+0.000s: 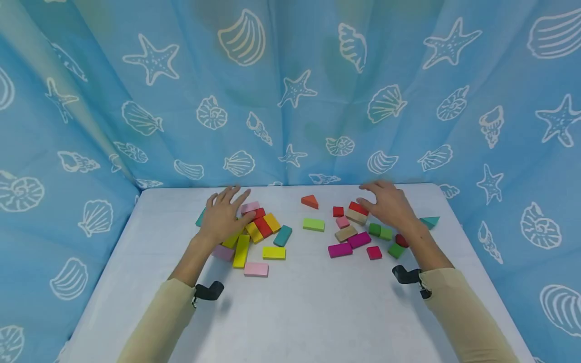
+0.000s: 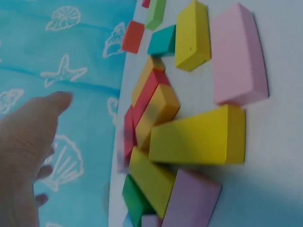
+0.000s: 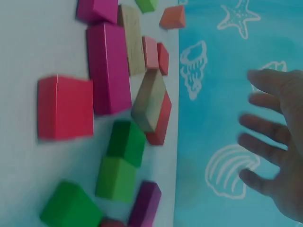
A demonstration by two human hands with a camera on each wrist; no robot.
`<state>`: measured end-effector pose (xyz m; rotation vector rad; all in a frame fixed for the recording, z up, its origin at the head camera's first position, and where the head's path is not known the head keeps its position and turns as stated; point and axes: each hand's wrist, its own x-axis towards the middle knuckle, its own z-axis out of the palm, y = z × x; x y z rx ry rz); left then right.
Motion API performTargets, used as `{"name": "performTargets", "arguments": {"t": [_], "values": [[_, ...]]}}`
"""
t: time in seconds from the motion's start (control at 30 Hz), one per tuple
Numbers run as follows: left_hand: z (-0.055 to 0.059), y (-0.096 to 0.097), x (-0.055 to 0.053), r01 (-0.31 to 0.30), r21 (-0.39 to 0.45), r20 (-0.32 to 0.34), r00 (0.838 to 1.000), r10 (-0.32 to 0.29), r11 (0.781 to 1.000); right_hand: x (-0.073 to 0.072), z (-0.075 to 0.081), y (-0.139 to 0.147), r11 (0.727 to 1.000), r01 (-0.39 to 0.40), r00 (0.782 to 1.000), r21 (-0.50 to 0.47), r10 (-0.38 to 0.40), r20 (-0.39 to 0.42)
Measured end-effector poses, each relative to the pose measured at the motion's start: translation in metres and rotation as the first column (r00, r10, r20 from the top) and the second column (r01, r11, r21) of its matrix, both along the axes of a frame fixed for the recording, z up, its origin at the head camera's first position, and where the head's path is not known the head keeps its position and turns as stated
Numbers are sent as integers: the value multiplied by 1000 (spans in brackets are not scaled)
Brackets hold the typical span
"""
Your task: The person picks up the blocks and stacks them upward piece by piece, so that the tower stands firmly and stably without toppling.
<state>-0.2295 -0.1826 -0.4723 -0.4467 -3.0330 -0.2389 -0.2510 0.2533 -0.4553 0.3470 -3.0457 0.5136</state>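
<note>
My left hand hovers over the left cluster of wooden blocks with its fingers spread and nothing held. Under and beside it lie a long yellow block, a red block, a purple block and a pink block. Above the right cluster is my right hand, its fingers loosely extended and holding nothing, as the right wrist view also shows. Near it are a tan block, a green block, magenta blocks and a red cube.
Between the clusters lie a light green block and an orange-red triangular block. A teal triangular block rests beyond my right wrist. The white table meets a blue shell-patterned curtain at its back edge.
</note>
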Motion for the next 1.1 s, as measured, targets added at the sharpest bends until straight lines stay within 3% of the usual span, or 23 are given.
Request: {"name": "performTargets", "arguments": {"t": [0.1, 0.2, 0.33, 0.53, 0.67, 0.87, 1.1], "values": [[-6, 12, -2, 116, 50, 63, 991, -119, 992, 0, -5, -10, 994, -56, 989, -94, 68, 128], [-13, 23, -4, 186, 123, 141, 969, -203, 975, -2, -11, -25, 981, -107, 967, -164, 141, 211], [-22, 38, -6, 237, 168, 211, 940, -269, 957, -4, -25, -46, 965, -161, 942, -206, 212, 261], [-34, 52, -9, 326, 104, 265, 901, -343, 939, -5, -41, -71, 964, -187, 927, -188, 236, 292], [-35, 57, -8, 337, 83, 306, 887, -346, 938, -6, -48, -83, 969, -187, 922, -161, 229, 312], [-36, 61, -5, 312, 98, 299, 896, -327, 945, -8, -55, -91, 969, -218, 921, -118, 244, 304], [-40, 62, -3, 294, 147, 219, 921, -321, 944, -1, -54, -98, 973, -189, 919, -130, 222, 326]]}}
